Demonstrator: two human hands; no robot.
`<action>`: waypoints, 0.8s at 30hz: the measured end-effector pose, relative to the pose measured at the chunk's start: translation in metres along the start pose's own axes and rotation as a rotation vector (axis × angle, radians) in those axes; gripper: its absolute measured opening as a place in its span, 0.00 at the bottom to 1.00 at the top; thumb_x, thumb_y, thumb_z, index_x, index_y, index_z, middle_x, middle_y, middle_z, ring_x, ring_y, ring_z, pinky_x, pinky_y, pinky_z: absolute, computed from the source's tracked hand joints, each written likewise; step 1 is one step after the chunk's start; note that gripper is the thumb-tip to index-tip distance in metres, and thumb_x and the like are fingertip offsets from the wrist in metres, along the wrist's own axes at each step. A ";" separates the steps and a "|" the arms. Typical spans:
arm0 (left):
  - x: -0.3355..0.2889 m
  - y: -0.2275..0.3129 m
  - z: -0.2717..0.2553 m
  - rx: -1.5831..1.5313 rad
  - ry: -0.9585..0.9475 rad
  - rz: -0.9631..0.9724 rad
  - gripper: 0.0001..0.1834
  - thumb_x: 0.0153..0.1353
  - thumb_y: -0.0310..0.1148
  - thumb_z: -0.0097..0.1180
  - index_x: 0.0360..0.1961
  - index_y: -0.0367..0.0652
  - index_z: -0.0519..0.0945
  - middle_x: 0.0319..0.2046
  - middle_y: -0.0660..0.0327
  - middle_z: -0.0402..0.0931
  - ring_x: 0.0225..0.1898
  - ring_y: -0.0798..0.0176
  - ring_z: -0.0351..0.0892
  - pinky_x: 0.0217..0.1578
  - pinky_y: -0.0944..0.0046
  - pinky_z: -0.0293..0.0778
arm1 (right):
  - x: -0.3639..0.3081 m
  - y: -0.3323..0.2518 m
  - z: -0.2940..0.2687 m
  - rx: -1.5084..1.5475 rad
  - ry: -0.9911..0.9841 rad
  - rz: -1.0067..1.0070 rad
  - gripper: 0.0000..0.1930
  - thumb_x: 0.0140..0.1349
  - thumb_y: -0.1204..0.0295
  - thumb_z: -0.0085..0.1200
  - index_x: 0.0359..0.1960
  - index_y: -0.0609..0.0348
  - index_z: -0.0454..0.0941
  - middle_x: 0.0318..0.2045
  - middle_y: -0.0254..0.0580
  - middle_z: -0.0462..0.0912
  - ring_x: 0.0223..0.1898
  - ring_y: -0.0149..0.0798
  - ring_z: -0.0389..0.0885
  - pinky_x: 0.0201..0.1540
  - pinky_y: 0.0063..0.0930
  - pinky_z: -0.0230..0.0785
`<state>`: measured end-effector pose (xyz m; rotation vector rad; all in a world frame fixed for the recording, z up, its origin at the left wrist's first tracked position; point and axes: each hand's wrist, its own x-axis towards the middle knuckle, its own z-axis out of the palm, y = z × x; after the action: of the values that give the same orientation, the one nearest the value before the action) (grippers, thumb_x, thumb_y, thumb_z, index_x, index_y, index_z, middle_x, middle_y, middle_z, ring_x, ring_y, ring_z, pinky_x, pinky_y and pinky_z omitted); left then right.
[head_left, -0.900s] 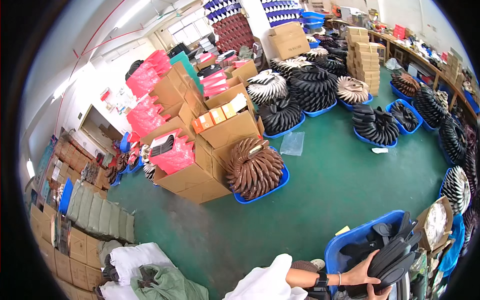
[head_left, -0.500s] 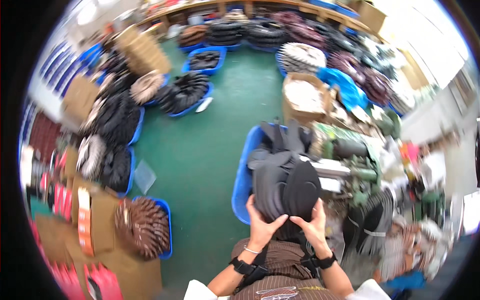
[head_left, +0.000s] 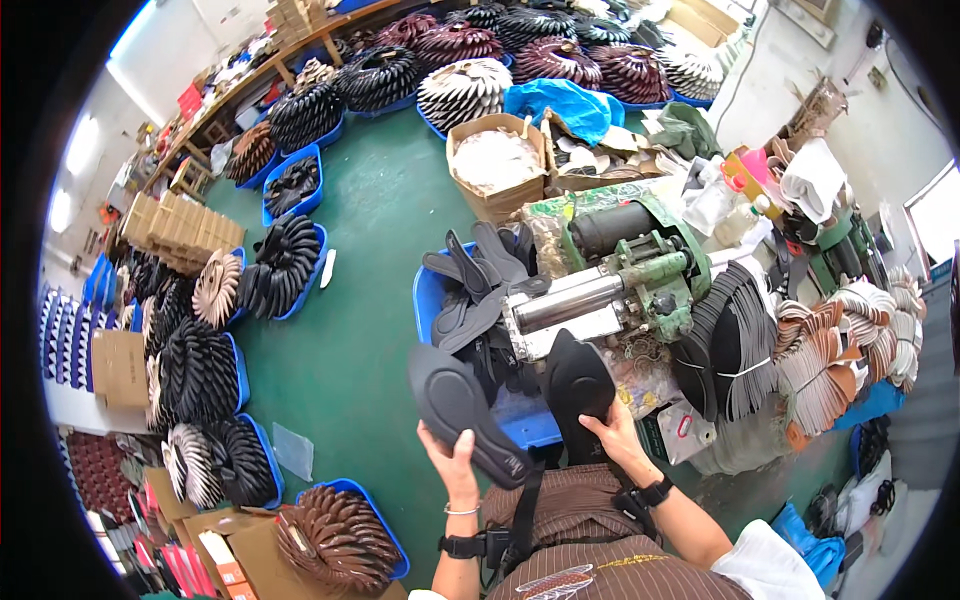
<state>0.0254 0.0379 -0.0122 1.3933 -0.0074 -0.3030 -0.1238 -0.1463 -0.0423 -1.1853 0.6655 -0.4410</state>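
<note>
Two hands, left hand (head_left: 455,462) gripping one dark insole (head_left: 462,410), right hand (head_left: 617,430) gripping a second insole (head_left: 577,388), one green machine (head_left: 640,275)

Both forearms enter from the lower edge, centre of the frame, angled upward. Left hand (head_left: 455,470): raised at lower centre, palm facing away from the camera, fingers curled closed in a grip, thin bracelet at the wrist, dark strap lower on the forearm. Right hand (head_left: 618,432): slightly higher and right of centre, fingers closed in a grip, dark watch-like band on the wrist. Hands well apart.
</note>
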 end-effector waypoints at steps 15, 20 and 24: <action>0.009 -0.020 -0.024 -0.277 -0.329 -0.287 0.37 0.57 0.52 0.53 0.56 0.29 0.65 0.48 0.45 0.73 0.39 0.50 0.80 0.37 0.57 0.79 | 0.040 0.024 -0.013 -0.252 0.118 -0.144 0.27 0.61 0.78 0.52 0.63 0.64 0.59 0.55 0.49 0.73 0.56 0.37 0.71 0.58 0.28 0.62; 0.004 -0.009 -0.019 -0.250 -0.358 -0.294 0.40 0.56 0.55 0.54 0.60 0.33 0.63 0.53 0.46 0.70 0.46 0.52 0.78 0.42 0.59 0.79 | 0.047 -0.011 0.011 0.024 -0.008 -0.163 0.22 0.61 0.80 0.53 0.58 0.65 0.66 0.48 0.37 0.77 0.47 0.27 0.74 0.51 0.25 0.68; 0.009 -0.009 0.003 -0.261 -0.422 -0.200 0.45 0.54 0.56 0.57 0.63 0.35 0.58 0.55 0.47 0.68 0.53 0.52 0.74 0.47 0.59 0.76 | 0.029 0.013 -0.001 0.105 0.095 0.088 0.16 0.62 0.78 0.52 0.51 0.67 0.69 0.39 0.42 0.81 0.32 0.32 0.81 0.34 0.26 0.75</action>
<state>0.0317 0.0320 -0.0224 1.0523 -0.1717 -0.7356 -0.1035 -0.1614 -0.0616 -1.0372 0.7645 -0.4549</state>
